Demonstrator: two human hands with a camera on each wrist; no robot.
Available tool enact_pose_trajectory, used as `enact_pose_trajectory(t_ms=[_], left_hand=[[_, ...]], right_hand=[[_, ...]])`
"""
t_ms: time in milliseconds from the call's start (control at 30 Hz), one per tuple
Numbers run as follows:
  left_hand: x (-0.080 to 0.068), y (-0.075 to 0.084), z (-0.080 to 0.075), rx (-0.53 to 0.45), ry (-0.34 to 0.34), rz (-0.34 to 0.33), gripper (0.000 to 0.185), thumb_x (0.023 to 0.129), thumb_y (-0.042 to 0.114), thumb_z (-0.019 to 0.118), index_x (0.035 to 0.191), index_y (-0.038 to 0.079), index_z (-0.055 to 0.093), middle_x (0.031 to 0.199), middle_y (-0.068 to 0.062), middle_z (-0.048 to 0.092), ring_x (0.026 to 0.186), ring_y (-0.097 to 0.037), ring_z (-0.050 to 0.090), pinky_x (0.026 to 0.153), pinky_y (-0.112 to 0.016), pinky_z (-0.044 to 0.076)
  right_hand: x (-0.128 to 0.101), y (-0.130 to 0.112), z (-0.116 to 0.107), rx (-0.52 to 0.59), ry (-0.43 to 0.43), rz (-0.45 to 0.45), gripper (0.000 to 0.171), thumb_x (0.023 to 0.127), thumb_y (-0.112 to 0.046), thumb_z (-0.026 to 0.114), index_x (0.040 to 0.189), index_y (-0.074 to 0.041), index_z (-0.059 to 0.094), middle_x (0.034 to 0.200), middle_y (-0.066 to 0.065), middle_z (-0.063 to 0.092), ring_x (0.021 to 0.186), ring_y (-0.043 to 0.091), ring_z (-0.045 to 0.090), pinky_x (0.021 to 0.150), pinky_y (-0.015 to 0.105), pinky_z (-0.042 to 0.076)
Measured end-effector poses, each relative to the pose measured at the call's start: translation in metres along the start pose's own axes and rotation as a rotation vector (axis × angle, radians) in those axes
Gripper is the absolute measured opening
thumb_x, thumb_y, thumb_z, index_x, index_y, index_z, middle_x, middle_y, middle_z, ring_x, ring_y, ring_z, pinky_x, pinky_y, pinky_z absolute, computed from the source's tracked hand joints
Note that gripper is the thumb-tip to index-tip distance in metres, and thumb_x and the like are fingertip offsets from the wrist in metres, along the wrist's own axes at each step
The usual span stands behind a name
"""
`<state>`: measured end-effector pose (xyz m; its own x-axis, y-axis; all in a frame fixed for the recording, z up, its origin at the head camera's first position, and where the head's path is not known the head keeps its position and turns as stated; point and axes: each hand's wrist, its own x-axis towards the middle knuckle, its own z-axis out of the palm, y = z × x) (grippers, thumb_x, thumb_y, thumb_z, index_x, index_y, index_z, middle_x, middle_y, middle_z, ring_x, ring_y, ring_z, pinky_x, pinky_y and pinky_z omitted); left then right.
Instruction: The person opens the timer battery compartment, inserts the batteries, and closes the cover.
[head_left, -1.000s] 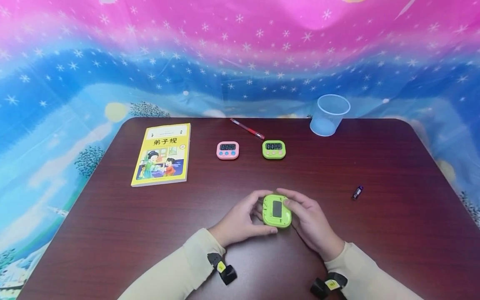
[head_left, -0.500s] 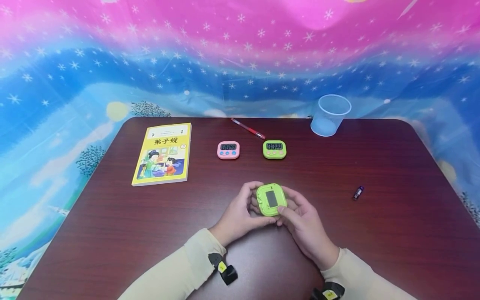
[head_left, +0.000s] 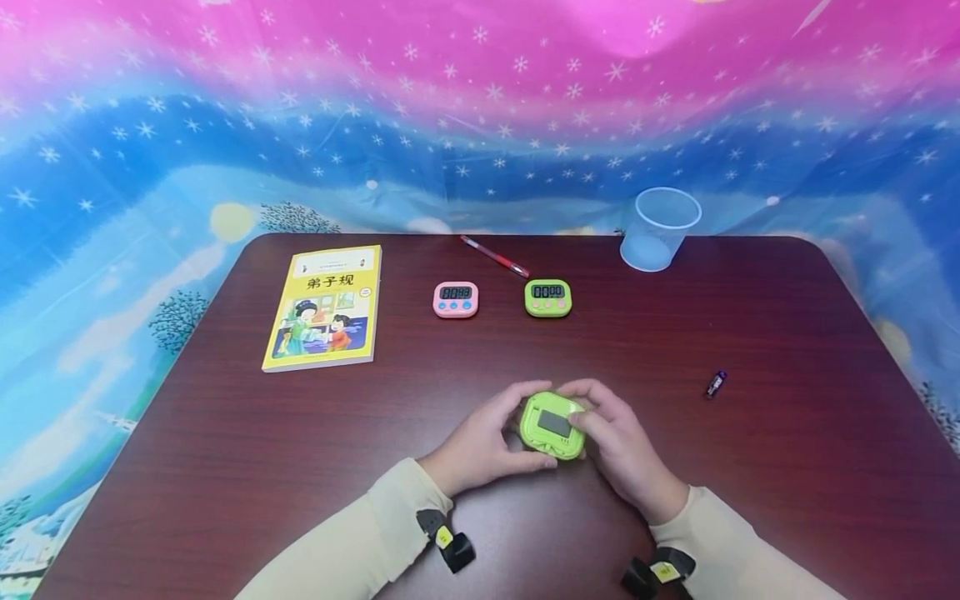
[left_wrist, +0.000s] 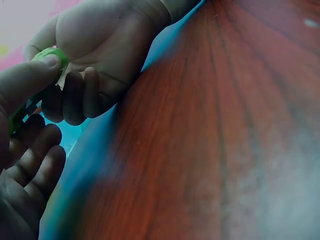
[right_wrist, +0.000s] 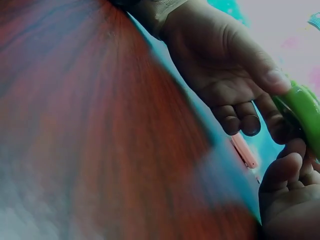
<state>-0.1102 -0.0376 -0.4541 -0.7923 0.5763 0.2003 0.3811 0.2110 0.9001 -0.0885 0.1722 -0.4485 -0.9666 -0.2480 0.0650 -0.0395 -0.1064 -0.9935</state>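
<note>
Fingers of both hands curl round a green timer (head_left: 552, 425). The left hand (head_left: 480, 442) holds its left side and the right hand (head_left: 618, 442) holds its right side, with the thumbs on its near edge. The timer is just above the dark wood table (head_left: 750, 467), near the front edge and about in the middle. It is bright green, square with round corners, and it has a dark grey patch in its middle. I cannot read any words on it.

Farther back lies a yellow book (head_left: 324, 308). Its cover says 弟子规 in big letters and shows a drawing of two people. A pink timer (head_left: 455, 299) sits to the right of the book, and its small screen shows numbers too small to read for sure. Another green timer (head_left: 547, 297) near it shows 00:00. A red pen (head_left: 495, 257) lies behind them. A clear plastic cup (head_left: 660, 228) stands at the back right. A small dark battery (head_left: 716, 384) lies well apart on the right.
</note>
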Motion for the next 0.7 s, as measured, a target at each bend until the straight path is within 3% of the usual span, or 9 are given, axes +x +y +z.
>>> enact_pose_trajectory(t_ms=[167, 300, 400, 567, 700], left_hand=[[0.001, 0.001, 0.003, -0.09, 0.029, -0.043, 0.074, 0.082, 0.01, 0.083, 0.144, 0.01, 0.043, 0.116, -0.003, 0.064, 0.091, -0.009, 0.065, 0.083, -0.028, 0.058], [0.003, 0.004, 0.01, -0.182, 0.073, -0.099, 0.073, 0.087, 0.002, 0.076, 0.147, 0.008, 0.037, 0.119, -0.007, 0.063, 0.085, -0.007, 0.067, 0.074, -0.028, 0.061], [0.004, 0.007, 0.019, -0.271, 0.087, -0.155, 0.075, 0.089, -0.002, 0.071, 0.152, 0.011, 0.032, 0.118, -0.009, 0.063, 0.081, -0.011, 0.069, 0.069, -0.03, 0.062], [0.005, 0.013, 0.029, -0.457, 0.085, -0.25, 0.066, 0.102, 0.01, 0.056, 0.157, 0.023, 0.024, 0.087, -0.011, 0.069, 0.066, -0.024, 0.071, 0.053, -0.04, 0.061], [0.009, 0.015, 0.03, -0.518, 0.161, -0.266, 0.048, 0.108, 0.018, 0.041, 0.155, 0.021, 0.029, 0.075, -0.013, 0.064, 0.053, -0.023, 0.063, 0.043, -0.038, 0.055]], right_hand=[[0.002, 0.001, 0.002, 0.0, 0.119, 0.038, 0.024, 0.099, 0.002, 0.05, 0.122, 0.009, 0.051, 0.1, 0.006, 0.07, 0.077, 0.01, 0.063, 0.063, 0.023, 0.055], [0.005, 0.002, 0.007, -0.038, 0.178, 0.067, 0.029, 0.104, -0.007, 0.051, 0.13, 0.004, 0.055, 0.1, 0.008, 0.067, 0.065, 0.013, 0.059, 0.054, 0.027, 0.055], [0.005, 0.003, 0.009, -0.119, 0.183, 0.074, 0.029, 0.107, -0.016, 0.048, 0.131, 0.0, 0.056, 0.101, 0.011, 0.066, 0.066, 0.015, 0.061, 0.057, 0.03, 0.057], [0.003, 0.005, 0.018, -0.154, 0.188, 0.067, 0.023, 0.108, -0.014, 0.044, 0.125, -0.004, 0.054, 0.075, 0.009, 0.062, 0.05, 0.013, 0.053, 0.042, 0.029, 0.049], [0.006, 0.005, 0.03, -0.086, 0.204, 0.024, 0.022, 0.106, -0.006, 0.04, 0.124, -0.002, 0.05, 0.065, 0.008, 0.055, 0.04, 0.012, 0.045, 0.031, 0.027, 0.039]])
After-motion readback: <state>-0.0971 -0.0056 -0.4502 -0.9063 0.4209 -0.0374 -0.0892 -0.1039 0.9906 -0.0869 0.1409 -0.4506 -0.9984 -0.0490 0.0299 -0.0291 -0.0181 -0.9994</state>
